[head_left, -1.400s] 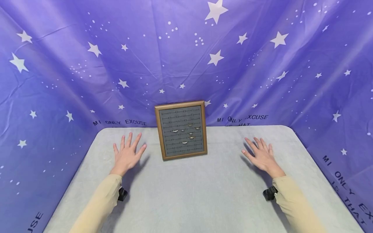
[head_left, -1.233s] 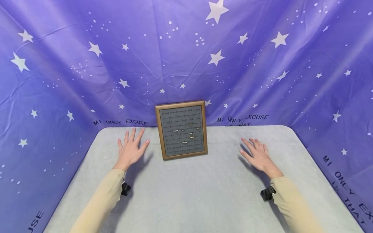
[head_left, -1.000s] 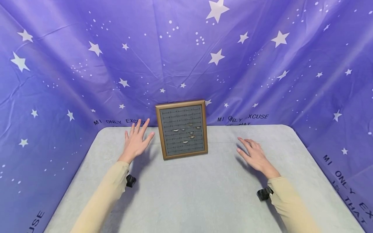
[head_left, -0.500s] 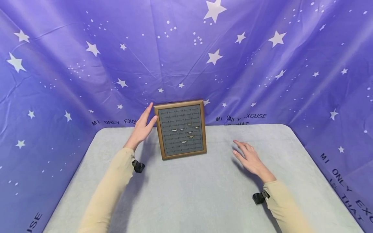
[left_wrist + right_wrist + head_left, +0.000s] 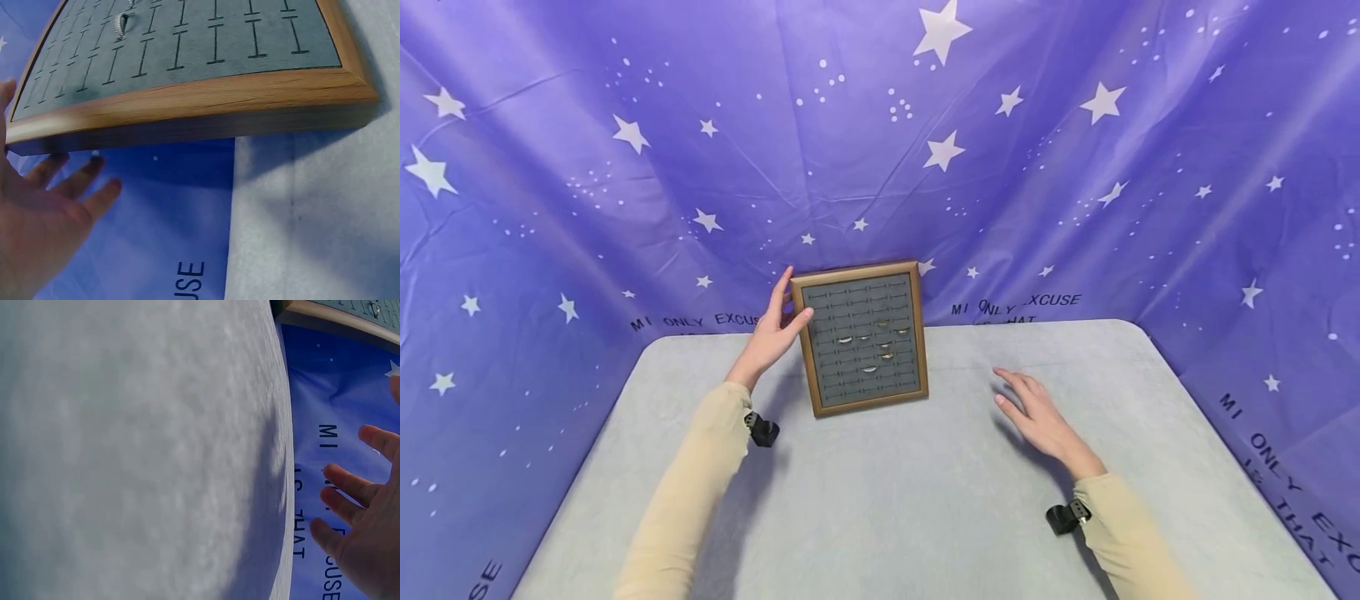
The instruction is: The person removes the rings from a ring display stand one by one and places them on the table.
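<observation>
A wood-framed ring display board (image 5: 862, 337) with a dark grey slotted face leans at the back of the table. Several rings (image 5: 870, 369) sit in its slots. My left hand (image 5: 766, 342) is at the board's upper left edge, its thumb over the front and its fingers reaching behind. In the left wrist view, the fingers of the left hand (image 5: 44, 219) are spread and fairly straight beside the wooden edge; firm contact cannot be made out. My right hand (image 5: 1037, 417) hovers over the table right of the board, fingers spread, holding nothing.
A pale grey table (image 5: 895, 508) with rounded back corners lies beneath both arms. Purple cloth (image 5: 737, 183) with white stars and lettering hangs behind it and at both sides. Black cameras (image 5: 763, 429) are strapped to the wrists.
My left hand has moved forward and right from open table to the board's left edge. The right hand has drifted a little inward. The board stands where it was.
</observation>
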A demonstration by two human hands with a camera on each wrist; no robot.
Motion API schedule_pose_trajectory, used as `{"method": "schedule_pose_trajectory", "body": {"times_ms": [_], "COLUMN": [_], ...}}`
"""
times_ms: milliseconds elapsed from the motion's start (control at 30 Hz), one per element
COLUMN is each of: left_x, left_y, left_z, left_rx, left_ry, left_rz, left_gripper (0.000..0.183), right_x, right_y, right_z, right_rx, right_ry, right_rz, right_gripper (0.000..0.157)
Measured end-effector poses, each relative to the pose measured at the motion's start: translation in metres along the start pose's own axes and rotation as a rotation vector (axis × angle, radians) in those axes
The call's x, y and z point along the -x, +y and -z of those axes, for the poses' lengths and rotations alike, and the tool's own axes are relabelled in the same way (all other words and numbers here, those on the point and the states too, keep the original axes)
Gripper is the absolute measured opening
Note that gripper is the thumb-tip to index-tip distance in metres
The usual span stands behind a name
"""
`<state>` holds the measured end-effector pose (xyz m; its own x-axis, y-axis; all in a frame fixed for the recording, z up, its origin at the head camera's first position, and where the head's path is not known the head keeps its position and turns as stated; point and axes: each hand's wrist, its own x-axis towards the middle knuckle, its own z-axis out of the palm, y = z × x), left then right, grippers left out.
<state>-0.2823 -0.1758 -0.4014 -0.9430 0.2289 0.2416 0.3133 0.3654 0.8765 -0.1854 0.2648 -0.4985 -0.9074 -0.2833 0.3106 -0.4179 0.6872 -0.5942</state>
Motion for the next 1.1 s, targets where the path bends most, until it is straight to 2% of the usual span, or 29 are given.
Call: {"method": "schedule_pose_trajectory", "body": {"times_ms": [100,200,300,467,633,833,1100], "left_x": [0.004,0.008,0.006,-0.003,-0.008,-0.008,-0.008], "left_y": [0.010,0.018,0.013,-0.007,-0.021,-0.019,-0.015], "left_z": [-0.003,-0.003,-0.003,-0.002,-0.002,-0.002,-0.001], "left_rx": [0.071,0.131,0.214,0.363,0.374,0.349,0.384], "left_ry": [-0.018,-0.020,-0.017,-0.035,-0.053,-0.039,-0.042], "left_rz": [-0.021,-0.023,-0.007,0.014,0.009,0.032,0.074], "left_gripper": [0.082,0.081,0.074,0.068,0.067,0.066,0.068], "right_x": [0.000,0.000,0.001,0.003,0.001,-0.006,-0.027], "right_y": [-0.001,-0.005,-0.008,-0.012,-0.016,-0.027,-0.046], "right_z": [-0.001,-0.003,-0.006,-0.009,-0.014,-0.020,-0.031], "right_rx": [-0.010,-0.028,-0.041,-0.064,-0.072,-0.086,-0.102], "right_ry": [-0.004,-0.007,-0.009,-0.002,0.000,-0.034,-0.051], "right_rz": [0.002,0.006,0.006,0.005,0.022,0.002,0.021], "right_gripper": [0.047,0.048,0.048,0.048,0.047,0.050,0.052]}}
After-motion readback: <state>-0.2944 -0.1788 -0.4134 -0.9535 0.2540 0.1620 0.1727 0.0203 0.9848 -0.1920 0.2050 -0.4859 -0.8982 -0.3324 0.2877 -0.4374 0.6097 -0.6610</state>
